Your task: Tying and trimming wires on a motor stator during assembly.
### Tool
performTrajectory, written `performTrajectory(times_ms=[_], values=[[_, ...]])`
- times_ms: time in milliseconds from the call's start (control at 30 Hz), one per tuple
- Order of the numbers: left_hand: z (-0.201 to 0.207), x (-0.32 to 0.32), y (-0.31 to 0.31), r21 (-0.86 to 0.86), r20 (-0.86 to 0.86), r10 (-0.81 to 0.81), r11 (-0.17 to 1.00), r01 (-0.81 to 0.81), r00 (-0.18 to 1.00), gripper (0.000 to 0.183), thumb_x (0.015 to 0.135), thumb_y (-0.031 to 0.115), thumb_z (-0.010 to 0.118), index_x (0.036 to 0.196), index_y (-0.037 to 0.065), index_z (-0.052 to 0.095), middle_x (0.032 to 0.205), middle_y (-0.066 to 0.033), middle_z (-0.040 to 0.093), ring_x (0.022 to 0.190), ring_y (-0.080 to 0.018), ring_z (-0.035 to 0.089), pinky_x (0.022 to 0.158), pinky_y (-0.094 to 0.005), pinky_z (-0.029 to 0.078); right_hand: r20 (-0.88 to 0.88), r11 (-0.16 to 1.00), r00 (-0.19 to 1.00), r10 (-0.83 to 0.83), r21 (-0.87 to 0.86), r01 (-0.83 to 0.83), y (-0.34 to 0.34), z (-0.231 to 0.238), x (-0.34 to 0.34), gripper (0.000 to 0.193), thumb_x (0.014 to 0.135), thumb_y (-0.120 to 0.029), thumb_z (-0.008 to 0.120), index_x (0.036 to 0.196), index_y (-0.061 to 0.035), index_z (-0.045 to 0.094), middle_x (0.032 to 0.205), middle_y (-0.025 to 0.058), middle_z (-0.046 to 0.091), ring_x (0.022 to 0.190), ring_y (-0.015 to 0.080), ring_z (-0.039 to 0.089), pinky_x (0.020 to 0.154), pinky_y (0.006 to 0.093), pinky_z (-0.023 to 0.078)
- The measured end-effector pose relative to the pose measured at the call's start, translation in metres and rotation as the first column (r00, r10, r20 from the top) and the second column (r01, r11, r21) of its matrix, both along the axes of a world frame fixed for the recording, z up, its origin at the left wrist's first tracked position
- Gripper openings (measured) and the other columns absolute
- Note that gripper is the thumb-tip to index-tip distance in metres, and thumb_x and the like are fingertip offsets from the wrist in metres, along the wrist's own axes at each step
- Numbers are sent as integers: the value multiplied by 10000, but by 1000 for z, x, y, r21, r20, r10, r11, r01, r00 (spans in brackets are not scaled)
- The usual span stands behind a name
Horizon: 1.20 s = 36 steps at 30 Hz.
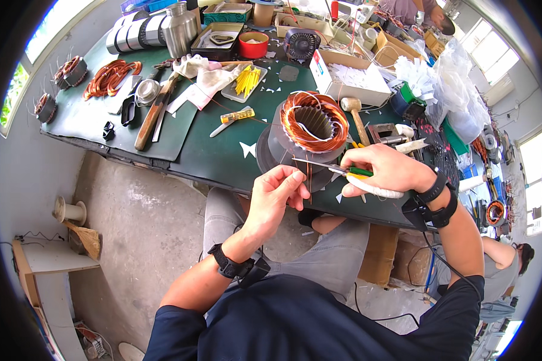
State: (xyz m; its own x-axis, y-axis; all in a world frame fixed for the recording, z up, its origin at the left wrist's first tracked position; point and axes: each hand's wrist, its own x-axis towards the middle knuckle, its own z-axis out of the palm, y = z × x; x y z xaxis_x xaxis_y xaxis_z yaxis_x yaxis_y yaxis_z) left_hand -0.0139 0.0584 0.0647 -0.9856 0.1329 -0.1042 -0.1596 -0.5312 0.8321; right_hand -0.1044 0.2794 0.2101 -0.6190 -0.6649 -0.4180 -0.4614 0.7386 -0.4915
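A motor stator wound with copper coils [315, 123] sits on a grey round stand [271, 147] near the table's front edge. Thin copper wire ends [310, 174] hang down from its front. My left hand [277, 195] is closed in a pinch at these wires, thumb against fingertips. My right hand [391, 171] grips a pair of scissors [319, 163], their blades pointing left across the wires just above my left fingertips. White wrapping covers one handle loop; green and yellow parts show by my right fingers. Whether the blades touch the wires I cannot tell.
A wooden mallet [356, 117] and a white box of paper pieces [349, 75] stand right of the stator. Left lie a yellow-handled knife [235, 119], yellow sleeves [247, 79], a wooden-handled tool [153, 114] and a copper wire bundle [111, 78]. Other people work at the right.
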Motion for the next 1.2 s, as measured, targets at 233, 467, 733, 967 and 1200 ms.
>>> performTrajectory(times_ms=[233, 467, 733, 967, 1200], values=[[-1, -3, 1, 25, -12, 2, 1000, -2, 1000, 209, 1045, 223, 619, 1010, 20, 658, 770, -49, 684, 601, -92, 590, 562, -222, 470, 101, 999, 995, -18, -37, 22, -12, -2, -7, 562, 823, -513, 823, 1027, -6, 691, 817, 69, 671, 749, 173, 614, 688, 341, 476], [-1, 1, -1, 10, 7, 0, 1000, 0, 1000, 204, 1043, 210, 618, 996, 15, 658, 763, -53, 680, 602, -92, 588, 564, -225, 472, 152, 995, 988, -33, -85, 46, -12, -11, -3, 532, 830, -465, 832, 1041, 4, 695, 796, 54, 688, 739, 137, 613, 689, 317, 480], [3, 2, -8, -52, 12, -6, 999, 7, 1000, 184, 1035, 194, 627, 984, 20, 657, 758, -45, 678, 599, -91, 591, 565, -226, 478, 160, 973, 983, -91, -195, 122, -4, -25, 9, 484, 829, -423, 835, 1013, 11, 722, 758, 79, 670, 697, 140, 592, 667, 318, 476], [59, -13, -47, -447, -281, 99, 867, -221, 955, 136, 1004, 141, 640, 979, 8, 646, 780, -39, 681, 678, -85, 618, 621, -230, 494, 193, 849, 957, -218, -447, 283, 30, -29, 54, 433, 836, -331, 863, 1079, -25, 675, 766, 7, 610, 629, 92, 494, 585, 262, 412], [153, -155, -28, -786, -606, -292, 364, -500, 740, 167, 892, 170, 699, 919, 5, 698, 805, -95, 694, 736, -191, 644, 709, -341, 502, 588, 393, 708, -392, -589, 706, 52, -27, 107, 335, 941, -239, 776, 1125, -18, 603, 754, -39, 607, 511, 0, 495, 475, 183, 390]])
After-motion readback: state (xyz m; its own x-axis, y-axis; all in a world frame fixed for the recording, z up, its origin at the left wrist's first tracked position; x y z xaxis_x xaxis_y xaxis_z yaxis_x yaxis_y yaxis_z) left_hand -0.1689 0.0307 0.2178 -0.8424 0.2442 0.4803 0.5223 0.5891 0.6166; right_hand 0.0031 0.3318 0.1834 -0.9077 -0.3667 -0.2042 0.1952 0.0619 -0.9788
